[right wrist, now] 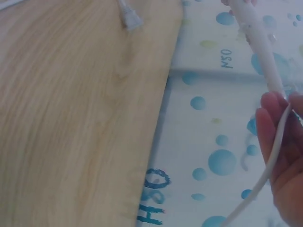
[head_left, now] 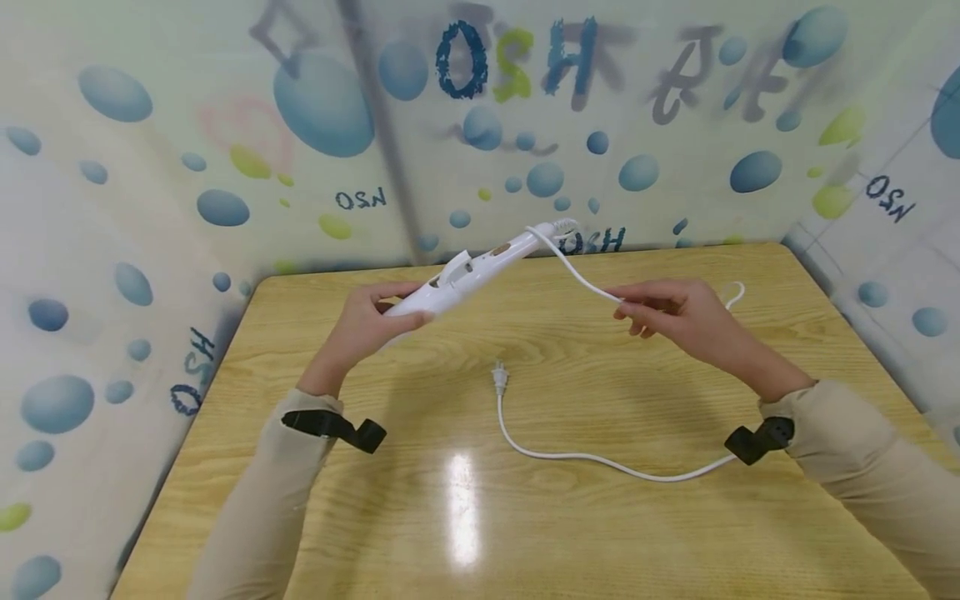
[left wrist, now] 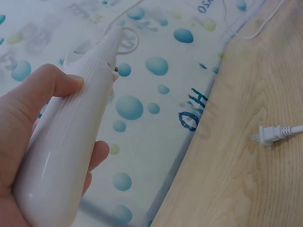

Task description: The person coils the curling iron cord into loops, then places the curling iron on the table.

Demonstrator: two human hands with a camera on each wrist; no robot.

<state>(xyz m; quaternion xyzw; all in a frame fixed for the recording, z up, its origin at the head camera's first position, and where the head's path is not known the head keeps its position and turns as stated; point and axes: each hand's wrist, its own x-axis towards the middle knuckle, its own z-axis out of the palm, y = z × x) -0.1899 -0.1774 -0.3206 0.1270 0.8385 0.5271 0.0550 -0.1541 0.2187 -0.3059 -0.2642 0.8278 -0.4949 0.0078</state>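
My left hand point(head_left: 363, 327) grips a white curling iron point(head_left: 491, 262) by its wide end, thumb along one side and fingers round the other. The iron is held above the table, tilted so its narrow cord end points up and to the right. A raised lever and a brown panel show on its body. From that end the white cord point(head_left: 573, 273) runs down to my right hand point(head_left: 675, 312), which pinches it between thumb and fingers. In the left wrist view the plug point(left wrist: 270, 135) lies on the table.
The wooden table point(head_left: 420, 517) carries the rest of the cord, which curves from the plug towards the right forearm. Behind the table and at both sides stand walls with blue and green dots point(head_left: 322, 104). Black wrist cameras point(head_left: 367, 435) sit over beige sleeves.
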